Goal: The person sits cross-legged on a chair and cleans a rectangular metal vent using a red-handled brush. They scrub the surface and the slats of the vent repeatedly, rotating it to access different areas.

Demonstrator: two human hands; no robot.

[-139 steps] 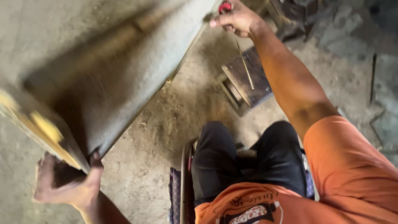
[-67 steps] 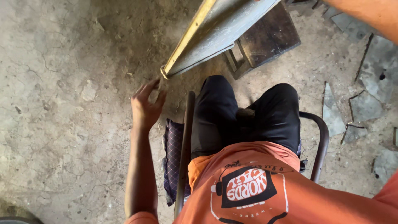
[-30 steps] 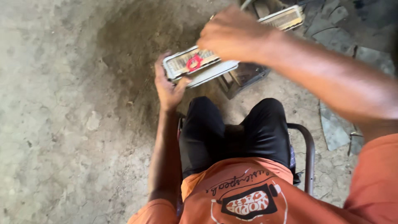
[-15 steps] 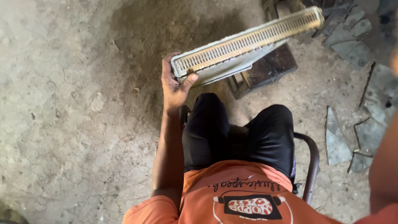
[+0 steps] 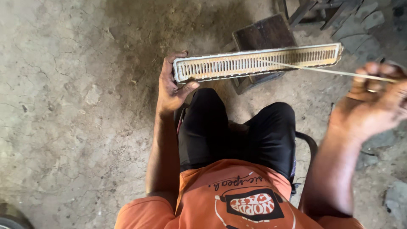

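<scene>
slotted core: dull, grimy metal | rod: thin metal | floor: rough, cracked concrete

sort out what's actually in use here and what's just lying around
In use: slotted radiator core, gripped at its end by the left hand; thin rod, held in the right hand.

Lying about: dark wooden stool, broken slabs, wheel edge.

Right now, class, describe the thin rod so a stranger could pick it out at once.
Start at the long slotted metal core that the left hand holds across the knees. A thin pale rod runs from its slots rightward to the right hand, which pinches its far end. It is the only long, straight, wire-thin thing there, far slimmer than the core or the dark wooden stool behind.
</scene>
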